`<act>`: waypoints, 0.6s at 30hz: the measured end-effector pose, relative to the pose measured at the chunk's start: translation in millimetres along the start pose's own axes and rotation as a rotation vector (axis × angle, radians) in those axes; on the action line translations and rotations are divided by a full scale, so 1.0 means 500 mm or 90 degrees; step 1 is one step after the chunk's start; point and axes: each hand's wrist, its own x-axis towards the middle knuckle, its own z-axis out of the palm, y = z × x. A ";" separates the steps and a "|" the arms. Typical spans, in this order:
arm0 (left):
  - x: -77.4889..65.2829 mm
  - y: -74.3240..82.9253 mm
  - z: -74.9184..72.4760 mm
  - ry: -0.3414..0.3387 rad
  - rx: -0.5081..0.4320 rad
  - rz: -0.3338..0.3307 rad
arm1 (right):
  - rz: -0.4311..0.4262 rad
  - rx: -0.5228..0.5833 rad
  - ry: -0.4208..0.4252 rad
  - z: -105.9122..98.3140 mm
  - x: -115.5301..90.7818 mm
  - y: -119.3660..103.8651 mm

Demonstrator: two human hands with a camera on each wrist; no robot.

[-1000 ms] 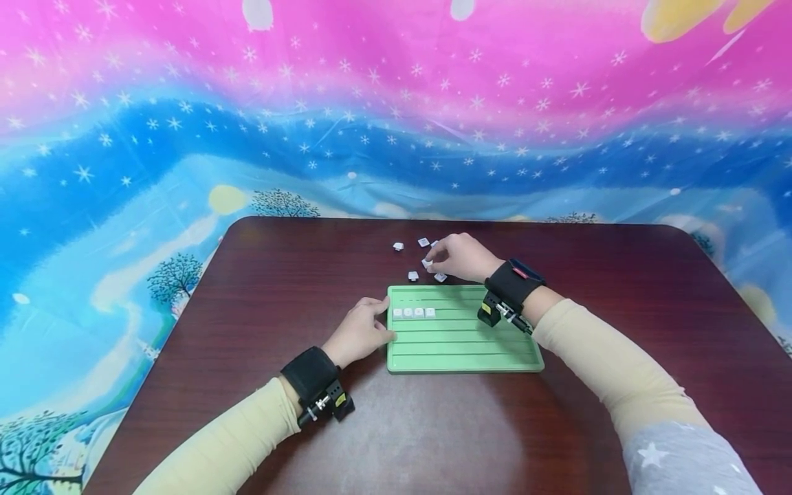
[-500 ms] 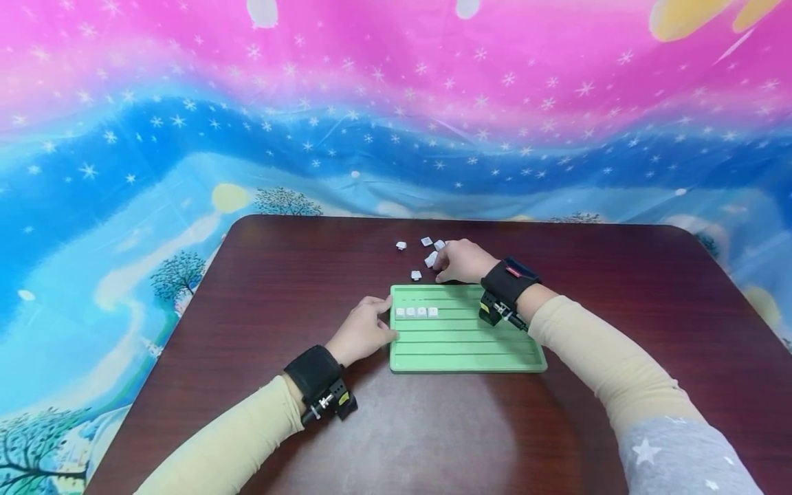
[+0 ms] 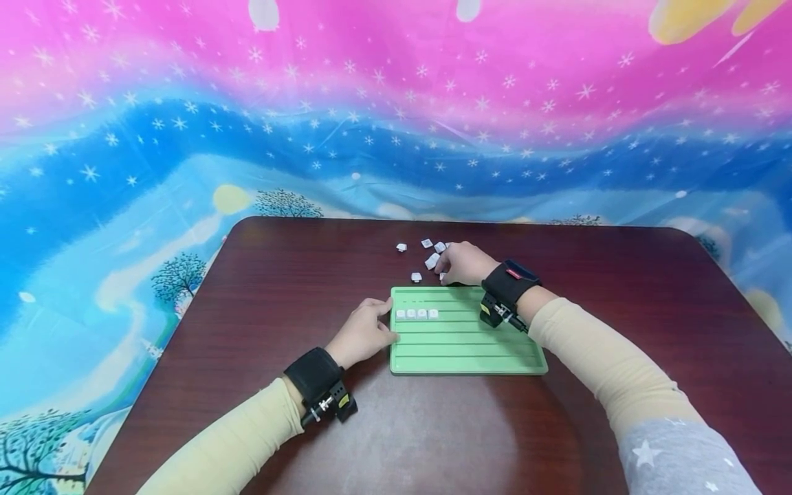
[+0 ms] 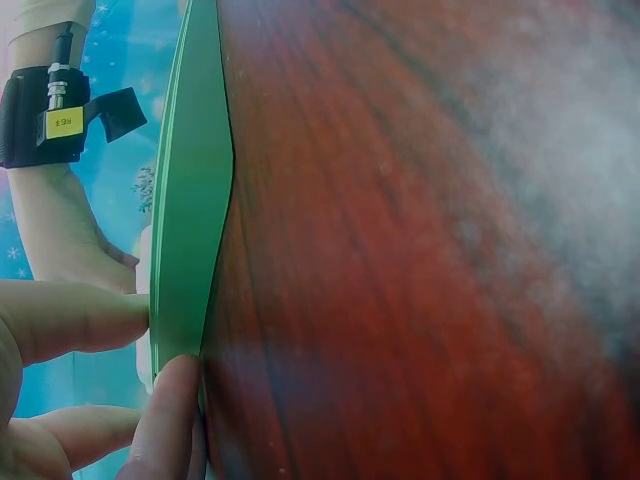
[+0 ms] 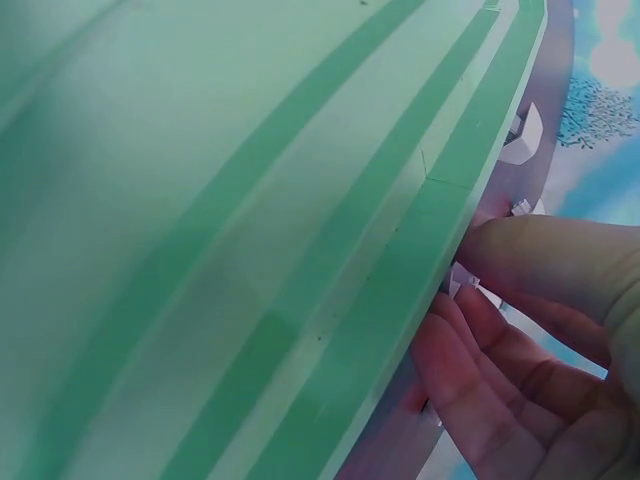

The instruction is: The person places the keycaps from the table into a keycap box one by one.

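A green ridged tray [image 3: 470, 347] lies on the table, with several white keycaps [image 3: 422, 314] in a row near its upper left. My left hand [image 3: 361, 332] holds the tray's left edge, its fingertips [image 4: 172, 400] low on the side wall and at the rim. Just beyond the tray's far edge, my right hand [image 3: 465, 264] pinches a small white keycap [image 5: 462, 276] between thumb and fingers, which mostly hide it. Loose white keycaps [image 3: 432, 261] lie close to those fingers.
More keycaps are scattered past the tray, including one by its far edge [image 3: 416, 278] and another farther left [image 3: 401, 247]. The dark wooden table [image 3: 297, 275] ends at a patterned cloth backdrop [image 3: 396, 137]. Black cameras are strapped to both wrists.
My right hand has drawn back slightly from the middle loose keycap and closed on one nearer the tray's far edge. The left hand keeps its place on the tray.
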 end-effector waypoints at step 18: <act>0.001 -0.003 0.002 0.005 0.006 0.011 | -0.009 0.071 0.027 -0.015 -0.022 0.011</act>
